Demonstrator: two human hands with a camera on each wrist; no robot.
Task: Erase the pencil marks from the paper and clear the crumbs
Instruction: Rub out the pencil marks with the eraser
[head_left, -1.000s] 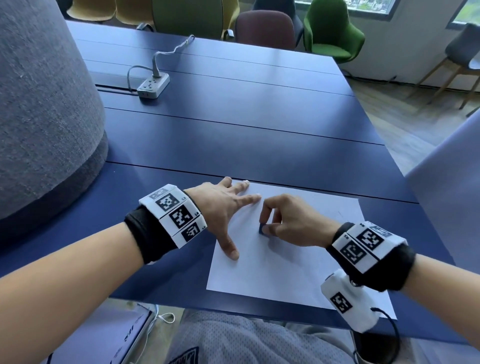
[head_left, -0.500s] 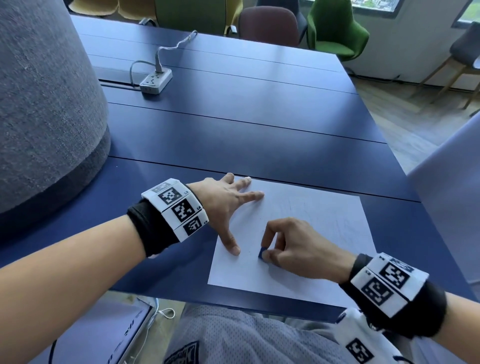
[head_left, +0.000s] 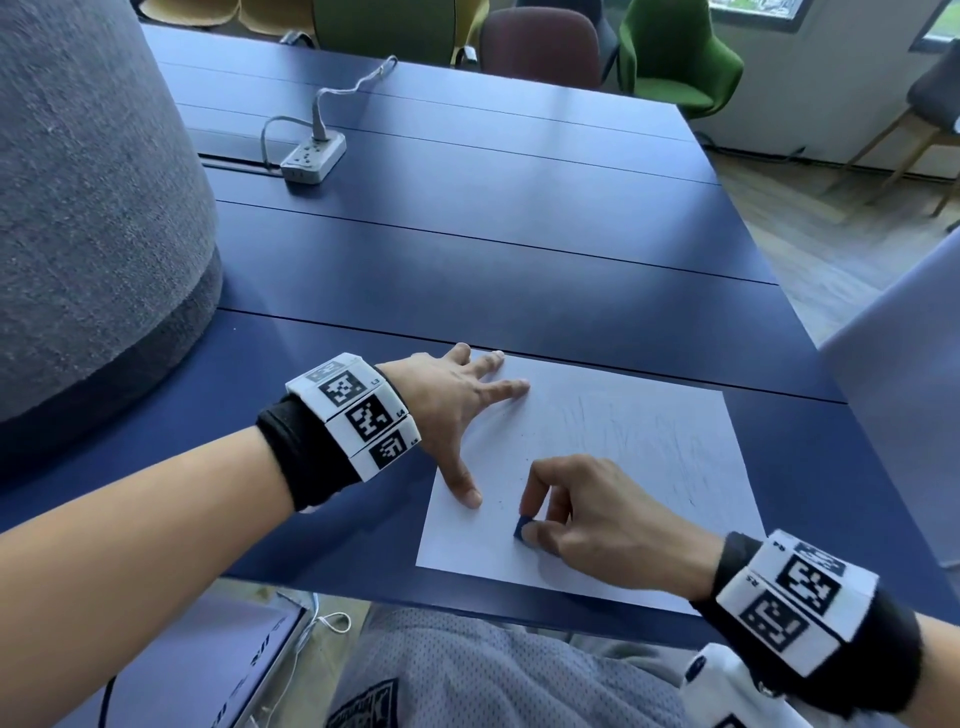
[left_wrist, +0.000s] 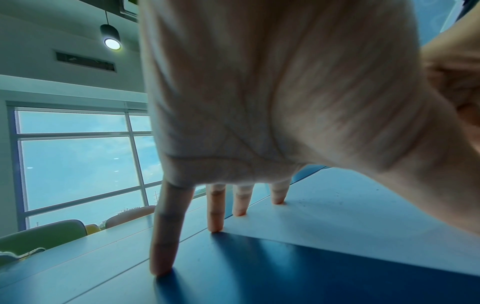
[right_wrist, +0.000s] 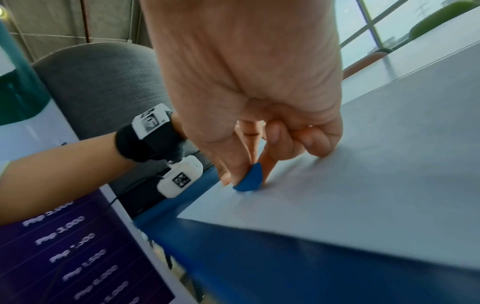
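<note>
A white sheet of paper (head_left: 613, 467) lies on the blue table (head_left: 493, 249) near its front edge, with faint pencil strokes (head_left: 628, 441) across its right half. My right hand (head_left: 582, 514) pinches a small blue eraser (head_left: 521, 529) between thumb and fingers and presses it on the paper's near left part; the right wrist view shows the eraser (right_wrist: 250, 179) touching the sheet (right_wrist: 363, 195). My left hand (head_left: 457, 405) lies spread flat with straight fingers (left_wrist: 240, 203) holding down the paper's left edge (left_wrist: 337, 216). Tiny dark crumbs (head_left: 501, 501) dot the paper between the hands.
A white power strip (head_left: 313, 157) with a cable sits far back on the table. A big grey upholstered form (head_left: 88, 208) rises at the left. Chairs (head_left: 675, 57) line the far edge. A pale panel (head_left: 904, 395) stands at the right.
My right hand with the eraser slid from the paper's middle toward me to its near left part. The left hand has stayed on the paper's left edge.
</note>
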